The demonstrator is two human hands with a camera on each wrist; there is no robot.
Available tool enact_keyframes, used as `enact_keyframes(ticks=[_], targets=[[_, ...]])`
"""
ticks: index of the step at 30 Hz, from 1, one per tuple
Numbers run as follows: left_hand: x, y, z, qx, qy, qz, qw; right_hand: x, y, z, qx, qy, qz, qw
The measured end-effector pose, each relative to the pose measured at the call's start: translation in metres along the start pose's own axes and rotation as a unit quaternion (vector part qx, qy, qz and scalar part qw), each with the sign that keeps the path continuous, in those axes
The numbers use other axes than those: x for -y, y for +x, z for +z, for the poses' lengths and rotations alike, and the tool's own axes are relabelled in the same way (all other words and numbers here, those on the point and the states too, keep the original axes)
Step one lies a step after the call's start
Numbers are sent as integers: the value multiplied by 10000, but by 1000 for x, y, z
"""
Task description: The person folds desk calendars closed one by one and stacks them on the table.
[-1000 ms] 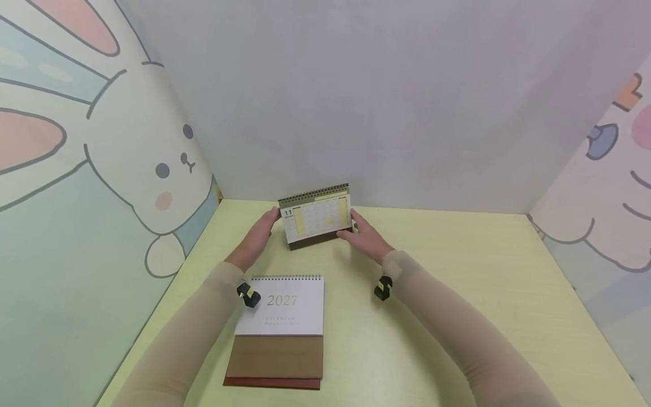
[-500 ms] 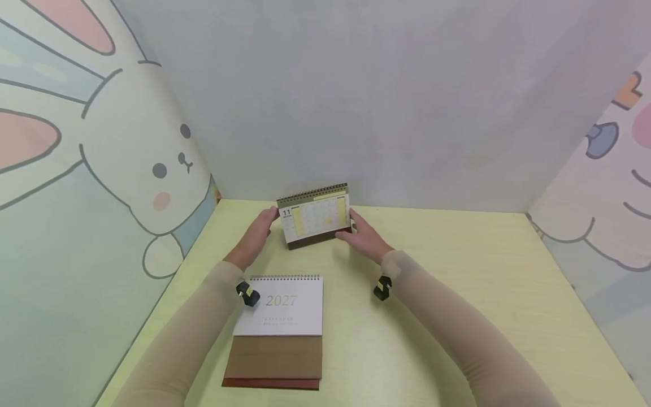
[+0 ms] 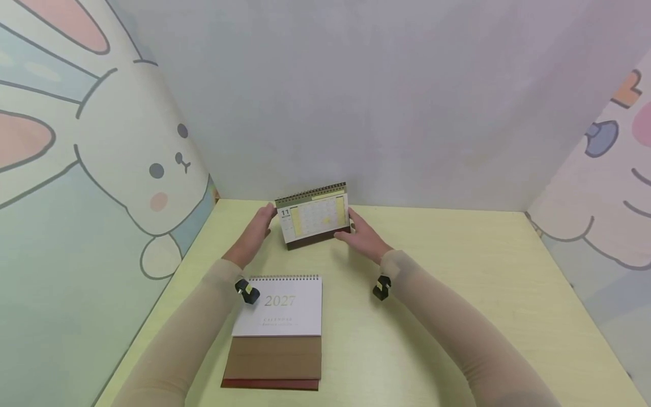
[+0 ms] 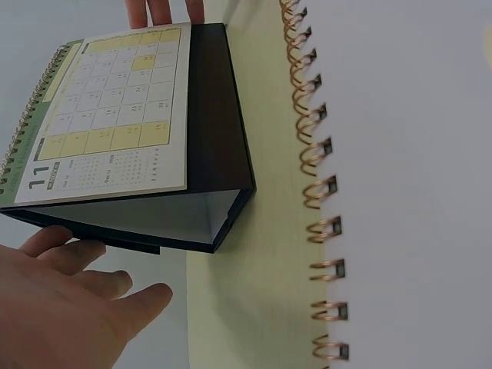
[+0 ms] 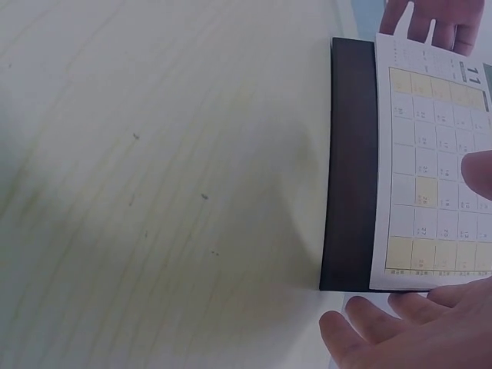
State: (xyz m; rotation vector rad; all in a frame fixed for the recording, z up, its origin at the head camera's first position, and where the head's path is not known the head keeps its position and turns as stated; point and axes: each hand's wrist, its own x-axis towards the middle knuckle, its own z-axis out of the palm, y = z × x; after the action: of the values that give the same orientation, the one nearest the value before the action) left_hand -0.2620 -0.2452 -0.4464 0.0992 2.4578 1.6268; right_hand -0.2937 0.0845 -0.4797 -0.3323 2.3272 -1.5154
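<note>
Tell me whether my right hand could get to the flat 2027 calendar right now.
Likely yes. The right hand is at the standing calendar, and nothing shows between that hand and the right edge of the 2027 calendar; the left sleeve overlaps only the left side.

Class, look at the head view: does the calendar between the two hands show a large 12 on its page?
No, the large number printed on the calendar between the left hand and the right hand is 11.
</note>
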Motion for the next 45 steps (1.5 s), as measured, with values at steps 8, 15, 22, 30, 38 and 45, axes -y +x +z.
enact_keyframes(ticks=[8,15,22,30,38,45], targets=[[0,1,-3,-10,-349,-123,9993,2,1,2,51,59,-86,9999],[0,3,-3,-118,-698,-47,9975,3,1,3,59,58,-102,9999],[-3,7,-2,-74,-1043,-20,9945,2,3,4,52,59,-78,9999],[-6,4,-4,-39,-399,120,9991,1,4,5,16,-25,-73,10000],[-8,4,-5,-11,-231,95,9997,1,4,5,12,37,-113,9999],[-8,6,-8,-18,-249,166,9996,2,3,4,-32,9,-97,9999]])
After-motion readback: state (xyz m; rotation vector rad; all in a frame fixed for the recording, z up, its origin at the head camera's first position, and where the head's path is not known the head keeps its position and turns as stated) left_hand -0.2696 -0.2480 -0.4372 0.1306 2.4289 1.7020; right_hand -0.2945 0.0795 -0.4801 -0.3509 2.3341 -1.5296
